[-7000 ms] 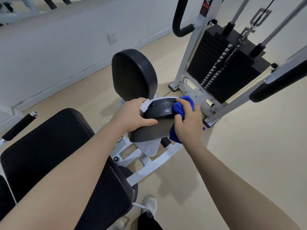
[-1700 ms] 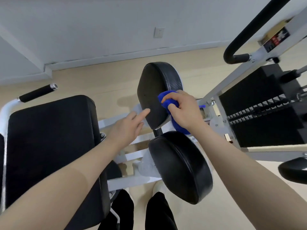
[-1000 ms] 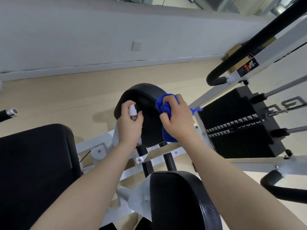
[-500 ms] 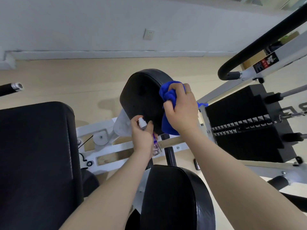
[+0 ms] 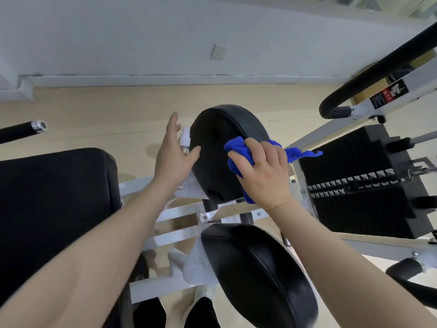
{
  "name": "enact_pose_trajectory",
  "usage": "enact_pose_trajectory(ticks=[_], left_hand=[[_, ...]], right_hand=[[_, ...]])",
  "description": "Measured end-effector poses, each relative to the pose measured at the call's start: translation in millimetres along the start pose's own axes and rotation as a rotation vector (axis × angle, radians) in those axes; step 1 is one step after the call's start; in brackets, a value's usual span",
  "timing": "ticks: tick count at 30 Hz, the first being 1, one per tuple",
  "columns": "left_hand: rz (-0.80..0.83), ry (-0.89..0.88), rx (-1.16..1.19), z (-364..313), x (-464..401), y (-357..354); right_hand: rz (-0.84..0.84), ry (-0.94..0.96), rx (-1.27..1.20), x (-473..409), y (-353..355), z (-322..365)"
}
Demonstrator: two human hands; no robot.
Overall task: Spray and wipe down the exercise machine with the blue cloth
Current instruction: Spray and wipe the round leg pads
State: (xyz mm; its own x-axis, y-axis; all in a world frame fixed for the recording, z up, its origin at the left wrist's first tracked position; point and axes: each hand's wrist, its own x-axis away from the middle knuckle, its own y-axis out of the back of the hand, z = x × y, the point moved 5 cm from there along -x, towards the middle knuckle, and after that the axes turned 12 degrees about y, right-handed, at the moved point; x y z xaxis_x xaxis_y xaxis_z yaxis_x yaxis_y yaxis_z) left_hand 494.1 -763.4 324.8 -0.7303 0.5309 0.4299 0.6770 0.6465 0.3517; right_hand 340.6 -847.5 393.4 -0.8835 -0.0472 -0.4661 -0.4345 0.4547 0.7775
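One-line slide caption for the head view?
Right hand presses blue cloth on far round pad; left hand holds small spray bottle beside it.

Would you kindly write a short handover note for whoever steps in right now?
Left hand: holds the small spray bottle against the palm, fingers extended, beside the far round pad.
Right hand: grips the bunched blue cloth, pressed on that pad's right side.
Near round pad sits below, untouched by either hand; black seat at left; weight stack at right.
Done: cannot tell which surfaces are already clean.
Left: likely finish wiping the far pad, then the other pads, seat, white frame and handles.
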Motion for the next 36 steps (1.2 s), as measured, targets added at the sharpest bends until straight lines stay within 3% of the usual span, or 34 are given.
enact_pose_trajectory(ticks=[3,8,10,12,15,17,20,21,23,25,27,29,32,34,36], left_hand=[[-0.010,-0.145,-0.141,-26,-9,24],[0.065,-0.196,-0.233,-34,-16,57],[0.187,-0.126,-0.177,-32,-21,62],[0.247,-0.067,-0.134,-30,-25,65],[0.271,-0.048,-0.141,-26,-28,66],[0.276,-0.063,-0.120,-24,-29,67],[0.256,-0.082,-0.099,-20,-20,67],[0.244,-0.086,-0.100,-18,-17,68],[0.229,-0.066,-0.099,-16,-13,71],[0.244,-0.042,-0.100,-19,-14,73],[0.255,-0.045,-0.104,-23,-17,74],[0.235,-0.050,-0.088,-24,-16,75],[0.224,-0.041,-0.063,-18,-10,73],[0.231,-0.048,-0.044,-15,-8,71],[0.225,-0.050,-0.033,-12,-5,70]], right_hand=[[-0.031,-0.029,0.002,3,-3,-11],[0.021,-0.218,-0.126,-11,-26,-28],[-0.013,-0.556,-0.388,-15,-33,-29],[-0.162,-1.072,-0.662,-11,-43,-29],[-0.449,-1.800,-0.734,-6,-51,-7],[-0.558,-2.099,-0.775,-14,-56,13],[-0.527,-2.365,-0.924,-22,-72,38],[-0.492,-2.390,-0.999,-26,-74,45],[-0.485,-2.247,-1.103,-37,-62,51],[-0.592,-1.980,-1.137,-47,-49,45],[-0.694,-1.862,-1.103,-49,-45,39],[-0.635,-1.973,-1.081,-39,-63,47],[-0.371,-2.286,-1.118,-12,-98,78],[-0.299,-2.465,-1.165,2,-115,90],[-0.381,-2.339,-1.115,-7,-102,75]])
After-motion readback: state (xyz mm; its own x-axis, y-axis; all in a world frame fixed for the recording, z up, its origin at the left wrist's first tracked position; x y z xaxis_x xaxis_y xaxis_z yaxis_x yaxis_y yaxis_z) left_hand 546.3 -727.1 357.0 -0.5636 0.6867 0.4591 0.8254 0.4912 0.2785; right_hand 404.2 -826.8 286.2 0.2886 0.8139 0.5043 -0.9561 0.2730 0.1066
